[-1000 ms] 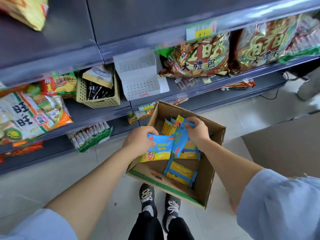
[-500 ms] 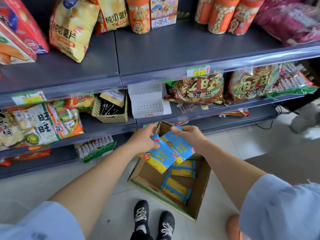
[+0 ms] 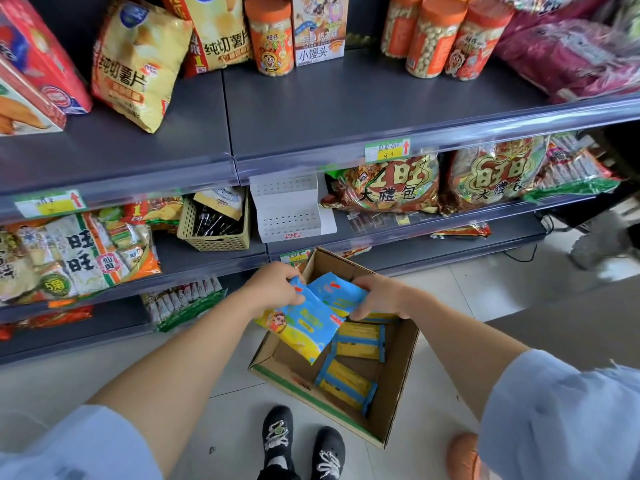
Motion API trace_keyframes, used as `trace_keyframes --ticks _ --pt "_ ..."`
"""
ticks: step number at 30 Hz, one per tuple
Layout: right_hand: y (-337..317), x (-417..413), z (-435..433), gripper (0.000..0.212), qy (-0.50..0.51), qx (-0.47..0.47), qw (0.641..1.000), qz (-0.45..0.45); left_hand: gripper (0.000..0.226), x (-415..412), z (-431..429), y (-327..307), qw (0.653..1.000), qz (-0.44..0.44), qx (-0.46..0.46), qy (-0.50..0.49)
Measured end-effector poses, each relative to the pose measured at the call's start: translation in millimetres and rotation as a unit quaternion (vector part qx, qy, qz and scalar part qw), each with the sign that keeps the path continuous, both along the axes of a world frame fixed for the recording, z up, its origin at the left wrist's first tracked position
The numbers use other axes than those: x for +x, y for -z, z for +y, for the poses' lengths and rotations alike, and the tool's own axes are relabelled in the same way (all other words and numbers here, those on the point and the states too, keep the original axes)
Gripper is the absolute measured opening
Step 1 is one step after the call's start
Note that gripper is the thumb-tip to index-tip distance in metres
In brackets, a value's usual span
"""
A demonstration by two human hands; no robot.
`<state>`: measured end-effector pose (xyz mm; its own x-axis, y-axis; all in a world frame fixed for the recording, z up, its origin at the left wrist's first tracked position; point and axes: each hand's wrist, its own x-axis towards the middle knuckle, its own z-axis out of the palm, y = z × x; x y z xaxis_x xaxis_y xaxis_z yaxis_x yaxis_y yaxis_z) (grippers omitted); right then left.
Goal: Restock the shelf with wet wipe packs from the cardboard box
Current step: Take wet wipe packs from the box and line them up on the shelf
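Obscured: fingertips of the left hand (image 3: 277,289) and right hand (image 3: 381,296) are partly behind the wet wipe packs (image 3: 304,323); at least two are held, exact count unclear.
Left grip: pinching the lower pack's top edge.
Right grip: curled around the upper pack.
Location: centre frame, over the cardboard box (image 3: 398,375) on the floor.
Box contents: yellow-and-blue loose packs (image 3: 360,344) lying flat, some hidden under the hands.
Beige basket (image 3: 214,233), middle left: dark packets, indistinct.
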<state>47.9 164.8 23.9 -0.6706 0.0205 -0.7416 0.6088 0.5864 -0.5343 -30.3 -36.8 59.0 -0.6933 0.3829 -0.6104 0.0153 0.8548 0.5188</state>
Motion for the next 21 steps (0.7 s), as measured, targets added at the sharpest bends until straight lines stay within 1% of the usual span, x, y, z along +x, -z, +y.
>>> trace_keyframes --ticks 1,2,3,4,5,6,8,10,12,14,17,21 --pt "1 3 3 0.036 0.021 0.001 1.0 0.011 0.017 -3 -2 1 1.0 -0.012 0.014 -0.019" --pt "3 4 5 0.028 0.06 -0.022 0.998 0.027 0.018 -6 -4 0 0.999 -0.023 0.026 -0.036" --pt "1 6 6 0.025 0.11 -0.061 0.991 0.044 0.022 -9 -6 1 0.998 -0.03 0.034 -0.051" --pt "0 7 7 0.027 0.153 -0.081 0.983 0.063 0.029 -11 -8 0 0.997 -0.032 0.04 -0.065" --pt "-2 5 7 0.032 0.178 -0.077 0.977 0.087 0.037 -13 -10 0 0.995 -0.03 0.045 -0.08" --pt "-5 2 8 0.04 0.181 -0.056 0.976 0.109 0.041 -15 -12 -1 0.994 -0.024 0.048 -0.09" --pt "-14 -7 5 0.052 0.138 0.027 0.979 0.146 0.044 -16 -17 -6 0.995 0.007 0.045 -0.09" --pt "-27 -16 0 0.048 0.071 0.108 0.976 0.173 0.04 -18 -23 -16 0.996 0.061 0.02 -0.063" --pt "-42 -25 -4 0.043 0.017 0.158 0.968 0.195 0.03 -20 -29 -29 0.993 0.112 -0.003 -0.022" --pt "-59 -32 -10 0.04 -0.015 0.184 0.957 0.225 0.026 -22 -37 -44 0.99 0.141 -0.025 0.014" --pt "-84 -45 -22 0.034 -0.037 0.191 0.94 0.282 0.026 -25 -53 -70 0.98 0.179 -0.057 0.058" --pt "-120 -63 -50 0.03 -0.062 0.189 0.924 0.327 0.021 -26 -81 -104 0.968 0.227 -0.077 0.072"
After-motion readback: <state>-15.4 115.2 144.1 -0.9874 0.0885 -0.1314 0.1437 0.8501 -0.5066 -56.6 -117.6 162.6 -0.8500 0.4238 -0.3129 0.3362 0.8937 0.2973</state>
